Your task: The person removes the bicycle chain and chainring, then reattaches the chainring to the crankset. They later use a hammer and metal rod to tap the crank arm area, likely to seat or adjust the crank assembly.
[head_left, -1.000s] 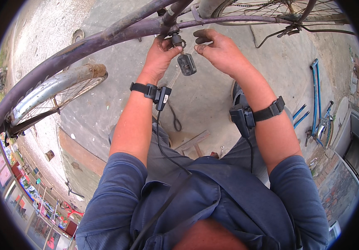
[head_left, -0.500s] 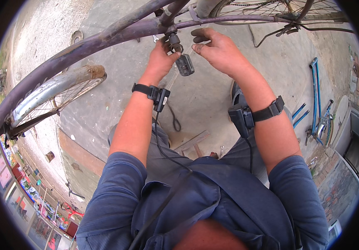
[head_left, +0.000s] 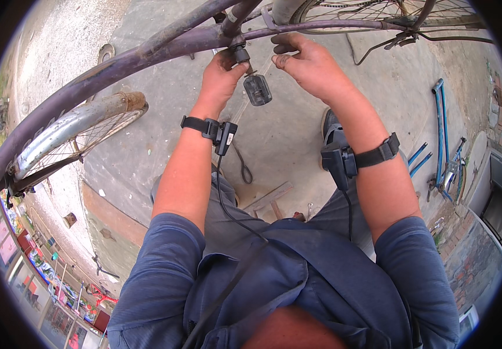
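A purple bicycle frame spans the top of the head view. My left hand is closed on a dark cylindrical fitting under its junction, thumb on the lower part. A black pedal hangs just below these fingers on a short metal piece. To the right of the fitting, my right hand is raised with fingers loosely curled and slightly apart, nothing visible between them. Both forearms carry black strapped devices with cables.
A front wheel with rusty silver mudguard is at left, a spoked wheel at top right. Blue frame parts lie at right on the concrete ground. A cable loop and board lie near my legs.
The fitting and pedal have shifted slightly up and left with my left hand. My right hand has risen slightly, its fingers still curled beside the fitting.
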`<state>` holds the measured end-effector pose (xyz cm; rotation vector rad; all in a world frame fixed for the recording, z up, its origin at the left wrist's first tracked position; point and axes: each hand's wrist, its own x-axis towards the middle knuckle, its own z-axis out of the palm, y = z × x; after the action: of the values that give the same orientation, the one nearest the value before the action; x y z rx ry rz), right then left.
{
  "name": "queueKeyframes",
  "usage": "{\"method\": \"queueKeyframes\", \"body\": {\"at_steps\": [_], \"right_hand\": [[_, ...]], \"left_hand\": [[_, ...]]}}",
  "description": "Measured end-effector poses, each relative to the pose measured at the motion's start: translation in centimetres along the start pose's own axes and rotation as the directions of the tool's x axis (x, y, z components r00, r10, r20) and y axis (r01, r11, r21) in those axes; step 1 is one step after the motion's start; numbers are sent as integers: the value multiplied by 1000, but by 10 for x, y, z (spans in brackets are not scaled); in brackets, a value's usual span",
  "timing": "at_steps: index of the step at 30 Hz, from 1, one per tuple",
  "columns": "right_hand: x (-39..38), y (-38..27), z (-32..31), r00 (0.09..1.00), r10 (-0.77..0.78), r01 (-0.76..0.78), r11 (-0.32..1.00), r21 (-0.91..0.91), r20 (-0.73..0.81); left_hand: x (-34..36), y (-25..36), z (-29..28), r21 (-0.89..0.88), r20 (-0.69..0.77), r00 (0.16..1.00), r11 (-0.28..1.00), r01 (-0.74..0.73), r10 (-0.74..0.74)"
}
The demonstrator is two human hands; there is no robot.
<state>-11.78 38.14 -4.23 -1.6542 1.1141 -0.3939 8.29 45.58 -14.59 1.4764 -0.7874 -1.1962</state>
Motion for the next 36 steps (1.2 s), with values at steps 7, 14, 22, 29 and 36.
{"method": "queueKeyframes", "body": {"at_steps": [7,14,22,29,36], "right_hand": [[0,0,0,1000,-14,15,1000,-24,5],[-1,-3,1,1000,8,-8,999,-33,8],[2,-2,6,1000,11,-11,1000,-9,-2],[15,-24,-30,880,-241,194,969,-153,-409],[19,-53,-36,804,-260,236,965,-115,-535]], "left_hand": [[-5,10,10,30,-5,999,999,33,-33],[-8,12,19,292,-109,993,953,80,-50],[-4,4,20,21,-72,983,985,169,-167],[1,-2,27,-461,5,967,858,228,-254],[5,-5,38,-392,-66,971,901,187,-230]]}}
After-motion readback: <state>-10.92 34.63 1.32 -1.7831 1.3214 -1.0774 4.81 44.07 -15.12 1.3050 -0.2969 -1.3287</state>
